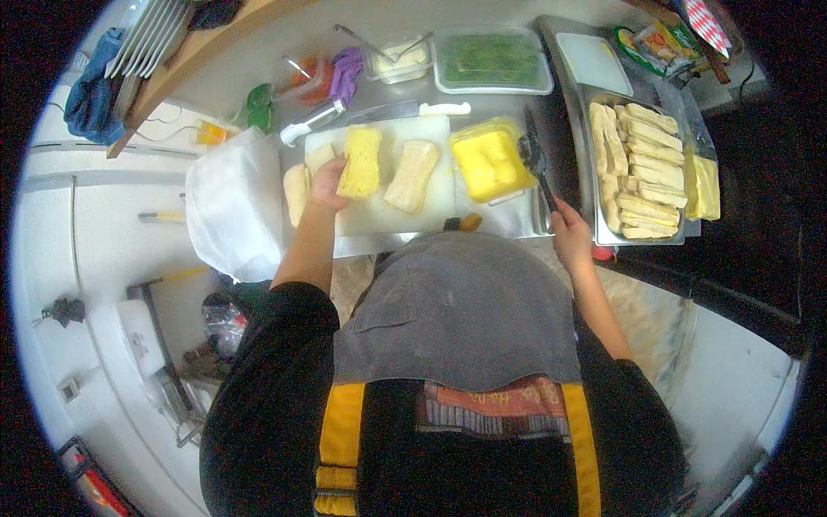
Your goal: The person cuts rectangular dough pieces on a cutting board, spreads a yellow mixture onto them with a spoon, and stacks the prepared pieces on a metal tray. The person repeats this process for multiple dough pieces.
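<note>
My left hand (328, 186) grips the left edge of a bread slice covered with yellow spread (362, 161), over a white cutting board (381, 223). Beside it on the board lies a pale bread piece (413, 174). Further bread pieces (296, 194) sit left of my fingers, partly hidden by the hand. In my right hand (572, 234) is a long dark utensil (546, 181), whose exact kind is unclear. It extends away from me along the right side of a clear plastic tub of yellow spread (491, 161).
A metal tray (607, 238) of stacked bread pieces stands at right. Behind the board lie a white-handled knife (446, 108) and another white-handled tool (313, 123). Farther back are a tub of chopped greens (494, 61) and a white-filled tub (404, 61). A white plastic bag (236, 200) stands left.
</note>
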Available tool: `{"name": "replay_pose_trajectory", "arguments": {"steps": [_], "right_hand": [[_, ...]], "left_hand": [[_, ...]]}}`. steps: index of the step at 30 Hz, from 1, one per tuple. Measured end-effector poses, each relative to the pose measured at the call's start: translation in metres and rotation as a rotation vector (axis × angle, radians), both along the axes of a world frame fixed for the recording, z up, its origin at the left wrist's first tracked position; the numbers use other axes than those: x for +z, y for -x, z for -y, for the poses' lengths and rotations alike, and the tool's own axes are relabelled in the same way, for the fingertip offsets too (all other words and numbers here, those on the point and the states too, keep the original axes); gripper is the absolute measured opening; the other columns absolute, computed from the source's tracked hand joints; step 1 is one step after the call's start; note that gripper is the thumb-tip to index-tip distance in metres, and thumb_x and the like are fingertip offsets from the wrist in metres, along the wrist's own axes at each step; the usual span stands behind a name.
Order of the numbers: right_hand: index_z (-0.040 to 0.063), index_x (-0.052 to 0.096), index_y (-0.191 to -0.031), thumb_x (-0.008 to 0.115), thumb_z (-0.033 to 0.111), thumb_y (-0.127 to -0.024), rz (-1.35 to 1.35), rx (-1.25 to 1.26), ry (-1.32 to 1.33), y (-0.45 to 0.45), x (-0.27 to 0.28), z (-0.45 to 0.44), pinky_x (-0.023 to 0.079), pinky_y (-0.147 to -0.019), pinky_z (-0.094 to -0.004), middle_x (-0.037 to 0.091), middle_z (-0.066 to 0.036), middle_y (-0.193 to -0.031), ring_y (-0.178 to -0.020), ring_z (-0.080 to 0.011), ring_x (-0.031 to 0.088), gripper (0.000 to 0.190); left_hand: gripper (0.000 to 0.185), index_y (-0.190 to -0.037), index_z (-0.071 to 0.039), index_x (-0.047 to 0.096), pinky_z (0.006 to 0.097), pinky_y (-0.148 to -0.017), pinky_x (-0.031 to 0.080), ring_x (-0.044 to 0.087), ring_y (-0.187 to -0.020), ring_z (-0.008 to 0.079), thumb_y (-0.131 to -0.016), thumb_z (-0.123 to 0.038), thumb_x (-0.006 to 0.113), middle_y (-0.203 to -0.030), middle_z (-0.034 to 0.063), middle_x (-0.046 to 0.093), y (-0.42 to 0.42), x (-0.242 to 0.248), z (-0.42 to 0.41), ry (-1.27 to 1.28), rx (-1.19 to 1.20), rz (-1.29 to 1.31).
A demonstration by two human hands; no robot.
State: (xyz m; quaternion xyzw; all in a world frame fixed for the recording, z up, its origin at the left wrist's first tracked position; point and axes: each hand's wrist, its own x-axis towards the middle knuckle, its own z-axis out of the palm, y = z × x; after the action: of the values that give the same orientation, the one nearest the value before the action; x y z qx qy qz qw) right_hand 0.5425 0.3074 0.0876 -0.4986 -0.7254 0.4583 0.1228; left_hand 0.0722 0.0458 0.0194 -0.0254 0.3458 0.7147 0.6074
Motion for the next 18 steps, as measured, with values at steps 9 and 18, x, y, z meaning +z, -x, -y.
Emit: {"name": "replay_pose_trajectory", "arguments": {"steps": [9, 18], "right_hand": [[0.006, 0.067, -0.133, 0.062, 0.018, -0.099, 0.088, 0.110, -0.184, 0.022, 0.000, -0.014, 0.056, -0.083, -0.0397, 0.075, -0.023, -0.106, -0.092, -0.0318, 0.074, 0.036], [0.006, 0.065, -0.136, 0.059, 0.024, -0.100, 0.182, 0.114, -0.211, 0.043, 0.016, -0.004, 0.054, -0.075, -0.0403, 0.074, -0.018, -0.087, -0.079, -0.0282, 0.072, 0.041]], "left_hand": [[0.052, -0.146, 0.000, 0.052, 0.0402, -0.101, 0.056, 0.070, -0.114, 0.0263, -0.095, -0.009, 0.050, -0.134, 0.0138, 0.067, -0.035, -0.067, -0.011, 0.125, -0.085, -0.167], [0.058, -0.152, 0.001, 0.044, 0.0404, -0.105, 0.053, 0.066, -0.120, 0.0257, -0.094, -0.004, 0.049, -0.138, 0.0162, 0.064, -0.079, -0.046, -0.030, 0.077, 0.015, -0.246]]}}
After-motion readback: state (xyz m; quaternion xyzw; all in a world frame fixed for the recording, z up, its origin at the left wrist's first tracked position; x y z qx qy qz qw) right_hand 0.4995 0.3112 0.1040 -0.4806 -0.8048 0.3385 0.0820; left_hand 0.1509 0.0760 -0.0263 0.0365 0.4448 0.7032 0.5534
